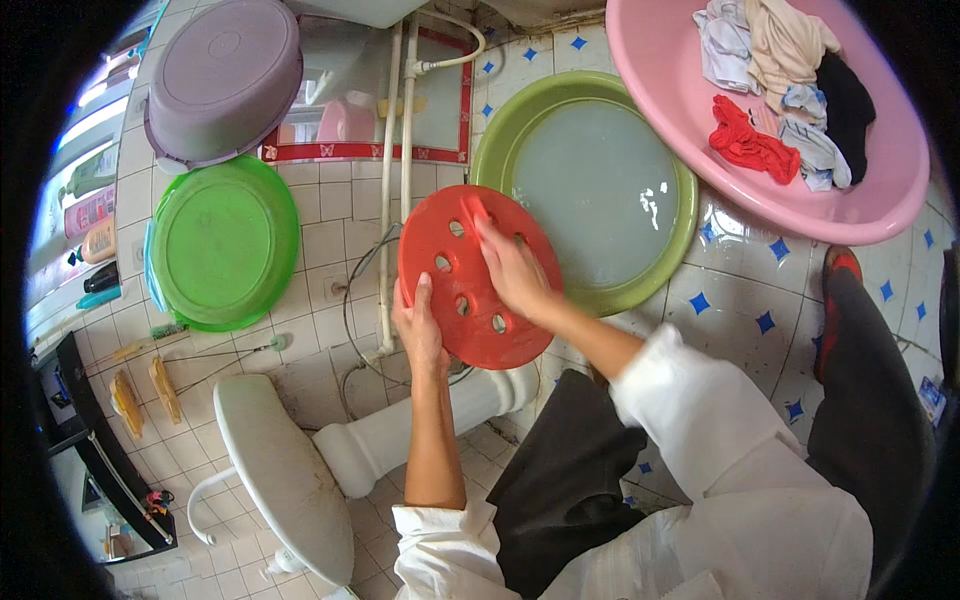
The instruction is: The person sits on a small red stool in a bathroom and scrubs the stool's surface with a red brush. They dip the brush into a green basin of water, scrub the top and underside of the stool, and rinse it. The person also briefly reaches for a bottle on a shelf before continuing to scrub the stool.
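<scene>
My left hand (421, 330) grips the lower left rim of a round red plastic stool seat (480, 292) with several holes, its thumb on the face. My right hand (514, 262) holds a small red item (474, 208), blurred, against the upper part of that red face; what it is I cannot tell. The red piece overlaps the left rim of a green plastic basin (686, 247) with cloudy water in it. The underside of the red piece is hidden.
A pink tub (810, 214) with clothes stands at the upper right. A white pedestal sink (285, 480) stands at the lower left. A purple basin (225, 75) and a bright green basin (225, 247) are against the tiled wall. White pipes (390, 150) run beside a mirror.
</scene>
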`<state>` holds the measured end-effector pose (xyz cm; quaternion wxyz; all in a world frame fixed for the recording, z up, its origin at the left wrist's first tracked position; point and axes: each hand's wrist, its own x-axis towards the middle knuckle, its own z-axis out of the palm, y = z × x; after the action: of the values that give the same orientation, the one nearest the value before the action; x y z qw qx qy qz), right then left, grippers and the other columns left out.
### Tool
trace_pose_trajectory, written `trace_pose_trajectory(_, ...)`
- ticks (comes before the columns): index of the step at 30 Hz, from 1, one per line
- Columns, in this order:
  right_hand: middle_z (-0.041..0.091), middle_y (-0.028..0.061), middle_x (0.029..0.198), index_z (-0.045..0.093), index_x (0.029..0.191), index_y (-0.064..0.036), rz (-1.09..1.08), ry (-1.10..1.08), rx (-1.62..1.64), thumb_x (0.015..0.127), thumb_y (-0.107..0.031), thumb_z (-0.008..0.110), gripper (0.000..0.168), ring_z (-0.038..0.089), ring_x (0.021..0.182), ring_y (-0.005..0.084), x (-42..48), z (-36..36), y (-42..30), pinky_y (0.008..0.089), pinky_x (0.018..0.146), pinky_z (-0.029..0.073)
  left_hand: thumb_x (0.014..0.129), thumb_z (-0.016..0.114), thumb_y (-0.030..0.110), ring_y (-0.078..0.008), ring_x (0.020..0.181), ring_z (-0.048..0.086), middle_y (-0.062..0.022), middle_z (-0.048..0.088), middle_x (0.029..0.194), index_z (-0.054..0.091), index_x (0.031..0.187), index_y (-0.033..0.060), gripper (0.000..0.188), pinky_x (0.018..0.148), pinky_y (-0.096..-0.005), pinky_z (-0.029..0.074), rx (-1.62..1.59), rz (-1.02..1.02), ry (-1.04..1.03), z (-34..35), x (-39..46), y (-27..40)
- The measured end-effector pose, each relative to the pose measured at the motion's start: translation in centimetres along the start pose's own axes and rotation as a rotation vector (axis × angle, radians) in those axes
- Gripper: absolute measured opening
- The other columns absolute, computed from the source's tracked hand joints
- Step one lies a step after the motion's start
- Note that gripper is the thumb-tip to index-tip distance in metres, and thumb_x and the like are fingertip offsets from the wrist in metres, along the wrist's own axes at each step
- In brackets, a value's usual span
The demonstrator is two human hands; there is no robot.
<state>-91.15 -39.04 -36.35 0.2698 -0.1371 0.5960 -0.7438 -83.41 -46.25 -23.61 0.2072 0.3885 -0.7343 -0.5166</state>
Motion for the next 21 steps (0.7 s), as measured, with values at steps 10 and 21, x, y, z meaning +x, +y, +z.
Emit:
trace_pose_trajectory(10,0.063,0.0280,0.117,0.044,0.149,-0.011,-0.011,-0.065,-0.016,0.104,-0.019,0.045,0.045,0.060,0.110,0.0460,-5.6,0.3,1.4,0.0523,0.094,0.049,0.099,0.062,0.021,-0.0195,0.111,0.062,-0.0108,0.063,0.128,0.054,0.136,0.0019,0.042,0.095,-0.0354,0.052,0.009,0.013,-0.003,-0.6,0.0,-0.2)
trace_pose_trajectory(21,0.055,0.0287,0.134,0.043,0.149,-0.009,0.000,-0.110,0.029,0.104,-0.014,0.044,0.046,0.055,0.121,0.0454,-5.7,0.5,0.6,0.0497,0.099,0.047,0.100,0.061,0.017,-0.0179,0.108,0.062,-0.0105,0.066,0.122,0.057,0.128,-0.0006,0.034,0.095,-0.0345,0.049,-0.009,0.011,0.036,-0.1,-0.2,0.3)
